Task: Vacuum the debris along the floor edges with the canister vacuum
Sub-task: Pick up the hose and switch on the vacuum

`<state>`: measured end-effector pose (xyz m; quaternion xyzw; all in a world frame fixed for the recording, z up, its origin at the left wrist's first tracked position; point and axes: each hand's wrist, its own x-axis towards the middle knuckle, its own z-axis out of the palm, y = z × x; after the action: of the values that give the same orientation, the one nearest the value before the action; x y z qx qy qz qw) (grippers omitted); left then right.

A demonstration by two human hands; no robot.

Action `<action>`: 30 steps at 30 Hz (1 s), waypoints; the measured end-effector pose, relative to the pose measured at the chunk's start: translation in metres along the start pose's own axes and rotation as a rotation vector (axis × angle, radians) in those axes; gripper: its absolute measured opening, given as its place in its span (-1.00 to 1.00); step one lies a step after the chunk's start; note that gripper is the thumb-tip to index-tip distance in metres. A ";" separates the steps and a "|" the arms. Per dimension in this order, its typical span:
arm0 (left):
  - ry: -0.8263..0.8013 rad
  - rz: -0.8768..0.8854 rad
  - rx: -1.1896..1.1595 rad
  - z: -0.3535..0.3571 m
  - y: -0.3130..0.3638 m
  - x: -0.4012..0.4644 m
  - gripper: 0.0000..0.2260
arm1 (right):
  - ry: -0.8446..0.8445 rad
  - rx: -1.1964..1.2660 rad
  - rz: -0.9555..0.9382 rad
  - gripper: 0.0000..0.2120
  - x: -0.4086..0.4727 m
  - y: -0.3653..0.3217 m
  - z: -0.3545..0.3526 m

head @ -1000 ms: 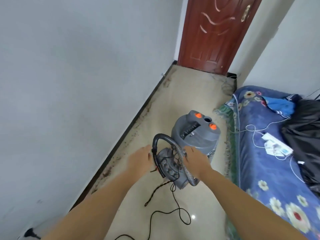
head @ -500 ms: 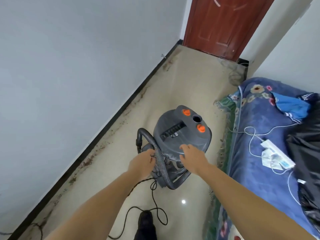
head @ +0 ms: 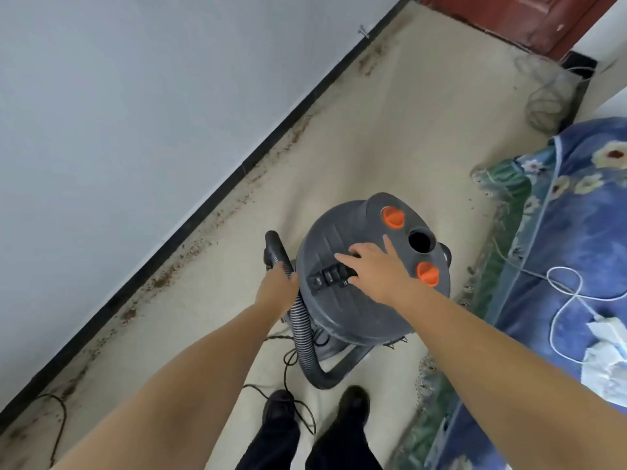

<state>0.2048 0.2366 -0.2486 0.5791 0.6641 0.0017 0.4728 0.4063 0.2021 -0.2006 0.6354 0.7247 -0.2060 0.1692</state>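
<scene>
A grey canister vacuum with two orange knobs stands on the beige floor in front of me. My right hand lies on its lid with the fingers spread over the black carry handle. My left hand is closed around the ribbed grey hose, which loops down and round to the canister's base. The hose's black end pokes up above that hand. Brown debris lines the floor along the black baseboard on the left.
A bed with a blue flowered cover runs along the right, with a white cable and power strip on it. The black power cord trails on the floor by my shoes. A red door closes the far end.
I have stepped closer and now look down on the canister. My right hand moved from the side of the vacuum up onto the lid handle. My left hand stayed at the hose.
</scene>
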 end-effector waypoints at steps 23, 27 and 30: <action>0.430 -0.136 -0.677 -0.010 0.026 0.068 -0.79 | 0.671 0.001 -0.412 -0.60 0.082 0.051 0.023; 0.353 0.005 -0.881 -0.041 0.035 0.022 -0.79 | 0.562 0.003 -0.299 -0.58 0.108 0.037 0.009; 0.351 0.143 -0.762 -0.036 0.039 -0.016 -0.71 | 0.449 0.024 -0.218 -0.55 0.127 0.027 -0.003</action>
<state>0.2102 0.2560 -0.1973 0.3984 0.6449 0.3784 0.5313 0.4161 0.3148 -0.2649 0.5852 0.8060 -0.0851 -0.0268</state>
